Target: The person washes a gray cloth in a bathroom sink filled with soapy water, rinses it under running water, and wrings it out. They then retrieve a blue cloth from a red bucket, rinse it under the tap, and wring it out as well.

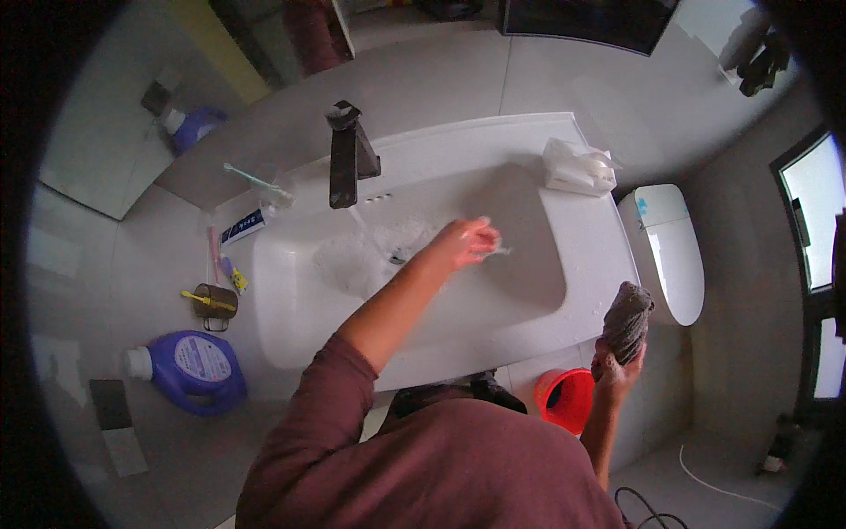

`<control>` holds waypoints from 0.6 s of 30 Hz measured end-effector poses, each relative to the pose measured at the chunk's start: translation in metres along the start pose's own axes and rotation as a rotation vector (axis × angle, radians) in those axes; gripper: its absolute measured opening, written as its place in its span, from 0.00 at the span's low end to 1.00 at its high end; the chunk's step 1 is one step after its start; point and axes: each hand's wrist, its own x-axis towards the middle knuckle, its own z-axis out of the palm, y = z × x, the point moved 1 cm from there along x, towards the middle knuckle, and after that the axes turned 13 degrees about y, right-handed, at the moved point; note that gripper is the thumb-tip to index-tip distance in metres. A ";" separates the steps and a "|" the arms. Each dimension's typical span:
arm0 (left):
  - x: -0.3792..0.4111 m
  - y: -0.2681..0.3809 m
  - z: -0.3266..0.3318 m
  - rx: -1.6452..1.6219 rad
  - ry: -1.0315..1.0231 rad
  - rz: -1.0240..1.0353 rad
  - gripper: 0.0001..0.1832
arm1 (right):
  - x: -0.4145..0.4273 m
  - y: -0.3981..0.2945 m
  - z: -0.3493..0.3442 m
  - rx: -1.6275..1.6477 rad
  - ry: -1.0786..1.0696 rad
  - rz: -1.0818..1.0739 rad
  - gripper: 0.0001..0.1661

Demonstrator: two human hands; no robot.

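My right hand (618, 377) grips a wrung, dark grey cloth (628, 321) and holds it up beyond the right front corner of the sink counter. My left hand (470, 242) is over the white washbasin (502, 291), wet and blurred by motion, its fingers bent. A thin whitish streak shows by its fingertips; whether that is water or something held is unclear. From the dark faucet (344, 159), water runs into the basin. Suds (350, 264) float around the drain (397, 256), which my left forearm partly borders.
On the counter's left are a purple detergent jug (198, 373), a brown cup (217, 301) with a yellow toothbrush and a toothpaste tube (243, 227). A tissue pack (579, 168) lies at right. A red bucket (568, 397) stands below, a toilet (667, 254) beyond.
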 end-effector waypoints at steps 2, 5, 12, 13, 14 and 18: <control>-0.004 -0.005 -0.045 -0.082 0.061 -0.034 0.19 | 0.001 0.006 -0.001 -0.020 0.034 0.005 0.24; 0.006 -0.014 -0.129 -0.693 0.153 -0.018 0.18 | 0.004 0.013 -0.003 0.002 -0.003 0.016 0.24; -0.006 0.026 -0.172 -1.154 0.340 0.228 0.12 | 0.003 0.010 0.002 -0.023 -0.048 0.005 0.26; -0.006 0.029 -0.170 -1.146 0.334 0.241 0.12 | 0.004 0.012 0.002 -0.037 -0.050 -0.012 0.26; -0.003 0.031 -0.165 -1.148 0.241 0.256 0.12 | 0.004 0.012 0.001 -0.051 -0.052 -0.028 0.26; 0.003 0.041 -0.124 -0.986 -0.116 0.335 0.14 | -0.001 0.006 0.004 -0.006 -0.087 -0.019 0.26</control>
